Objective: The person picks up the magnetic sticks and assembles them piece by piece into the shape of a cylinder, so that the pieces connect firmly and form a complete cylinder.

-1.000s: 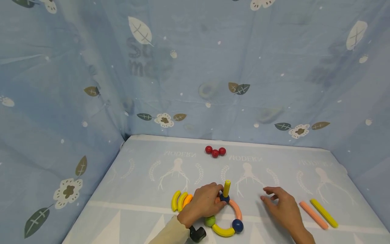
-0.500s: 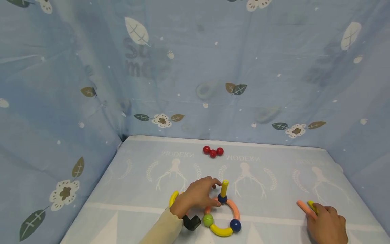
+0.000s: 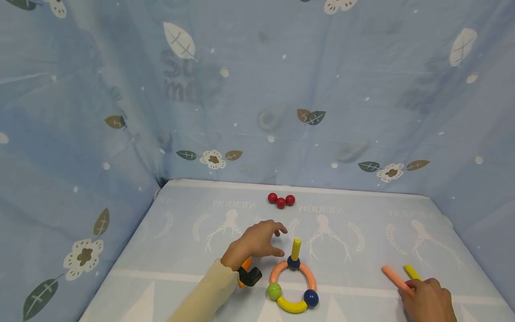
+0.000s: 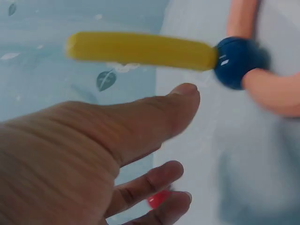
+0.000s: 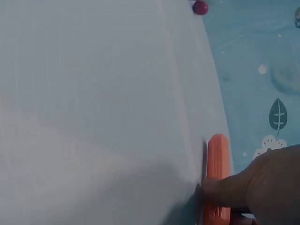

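Compared with half a second ago, the pink rod (image 3: 395, 278) lies farther left, more clearly apart from the yellow rod (image 3: 412, 272), and the left hand (image 3: 255, 241) is drawn back a little from the ring (image 3: 309, 275). Leafy blue cloth (image 3: 249, 89) rises behind the pale tabletop (image 3: 346, 255). Above it the left hand hovers with thumb and fingers spread apart, nothing between them, just beside the ring. At the right side of the table the right hand (image 3: 429, 299) pinches the pink rod near its close end, thumb across it in the right wrist view; the yellow rod runs partly hidden behind that hand. Two pink curves and a yellow curve (image 3: 292, 307) form the ring, joined by a green ball (image 3: 274, 291) and two navy balls; a short yellow stick (image 3: 296, 249) appears to stand up from the far navy ball (image 3: 293, 263). Three red balls (image 3: 281, 203) sit near the back edge. Picking up the pink rod seems the step in hand; the next move probably calls for a firm pinch and a lift clear of the yellow one.
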`<state>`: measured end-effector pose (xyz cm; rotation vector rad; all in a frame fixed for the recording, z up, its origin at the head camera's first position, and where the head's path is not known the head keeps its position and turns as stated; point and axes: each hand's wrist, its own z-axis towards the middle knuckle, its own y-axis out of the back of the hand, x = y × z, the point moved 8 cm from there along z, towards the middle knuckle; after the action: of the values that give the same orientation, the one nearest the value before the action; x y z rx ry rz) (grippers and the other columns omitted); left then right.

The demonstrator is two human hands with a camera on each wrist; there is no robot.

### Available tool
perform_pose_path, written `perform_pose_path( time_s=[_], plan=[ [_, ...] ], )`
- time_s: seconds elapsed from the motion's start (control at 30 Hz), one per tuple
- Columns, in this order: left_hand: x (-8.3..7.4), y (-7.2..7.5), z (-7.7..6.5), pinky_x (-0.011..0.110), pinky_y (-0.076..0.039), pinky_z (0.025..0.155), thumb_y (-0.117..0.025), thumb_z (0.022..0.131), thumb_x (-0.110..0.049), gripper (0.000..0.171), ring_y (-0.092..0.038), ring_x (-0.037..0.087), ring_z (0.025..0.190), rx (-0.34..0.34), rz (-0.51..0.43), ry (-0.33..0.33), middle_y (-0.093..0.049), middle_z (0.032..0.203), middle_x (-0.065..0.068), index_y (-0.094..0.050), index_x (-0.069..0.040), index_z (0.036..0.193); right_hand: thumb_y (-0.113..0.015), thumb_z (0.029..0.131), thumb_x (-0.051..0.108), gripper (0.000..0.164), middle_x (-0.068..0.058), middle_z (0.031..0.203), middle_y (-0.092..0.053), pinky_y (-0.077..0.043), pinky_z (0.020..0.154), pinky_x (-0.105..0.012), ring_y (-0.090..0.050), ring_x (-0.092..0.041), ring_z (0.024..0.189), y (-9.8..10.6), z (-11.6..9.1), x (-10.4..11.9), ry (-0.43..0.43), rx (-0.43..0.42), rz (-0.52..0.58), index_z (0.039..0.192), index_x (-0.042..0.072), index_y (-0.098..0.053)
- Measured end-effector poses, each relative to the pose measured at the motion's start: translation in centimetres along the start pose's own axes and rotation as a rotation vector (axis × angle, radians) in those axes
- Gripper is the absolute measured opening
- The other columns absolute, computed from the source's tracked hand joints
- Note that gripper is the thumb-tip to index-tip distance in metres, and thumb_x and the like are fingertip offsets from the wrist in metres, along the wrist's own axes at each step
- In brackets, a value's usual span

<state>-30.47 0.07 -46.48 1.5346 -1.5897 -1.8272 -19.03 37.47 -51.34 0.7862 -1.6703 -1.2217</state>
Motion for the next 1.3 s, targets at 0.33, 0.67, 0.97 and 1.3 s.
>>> perform_pose_path(
  time_s=[0.33, 0.67, 0.97, 1.3],
  plan=[
    [-1.4, -1.8, 0.2, 0.029, -0.046, 0.080, -0.087, 0.073, -0.038, 0.057, -0.053, 0.006, 0.090, 0.030, -0.024, -0.082, -0.062, 0.106, -0.007, -0.065, -0.024, 0.123, -0.081, 0.079, 0.005, 0.026, -0.003, 0.086, -0.068, -0.048, 0.052, -0.022, -0.057, -0.002, 0.059, -0.3, -5.8, 10.0, 0.362, -0.113, 0.494, 0.101, -0.002, -0.068],
    [-1.9, -2.3, 0.4, 0.027, -0.046, 0.077, -0.085, 0.075, -0.039, 0.050, -0.052, 0.005, 0.086, 0.001, 0.000, -0.121, -0.063, 0.101, -0.011, -0.067, -0.021, 0.118, -0.083, 0.072, -0.004, 0.029, 0.001, 0.090, -0.067, -0.053, 0.055, -0.024, -0.064, -0.005, 0.067, -1.9, -9.5, 16.8, 0.689, -0.046, 0.793, 0.091, 0.013, -0.070],
    [-2.4, -2.5, 0.4, 0.025, -0.044, 0.069, -0.085, 0.077, -0.035, 0.034, -0.051, 0.004, 0.080, -0.045, 0.057, -0.181, -0.062, 0.097, -0.011, -0.067, -0.021, 0.103, -0.086, 0.069, 0.000, 0.036, 0.014, 0.085, -0.062, -0.044, 0.050, -0.018, -0.056, -0.001, 0.063, -2.6, -10.2, 17.9, 0.878, -0.138, 0.734, 0.094, 0.019, -0.068],
    [-2.2, -3.0, 0.5, 0.025, -0.045, 0.069, -0.084, 0.079, -0.033, 0.028, -0.054, 0.003, 0.083, -0.044, 0.054, -0.196, -0.064, 0.098, -0.011, -0.066, -0.024, 0.098, -0.087, 0.069, 0.001, 0.039, 0.013, 0.085, -0.061, -0.044, 0.050, -0.017, -0.056, 0.000, 0.063, -2.8, -10.0, 17.9, 0.895, -0.129, 0.718, 0.091, 0.023, -0.063]
  ],
)
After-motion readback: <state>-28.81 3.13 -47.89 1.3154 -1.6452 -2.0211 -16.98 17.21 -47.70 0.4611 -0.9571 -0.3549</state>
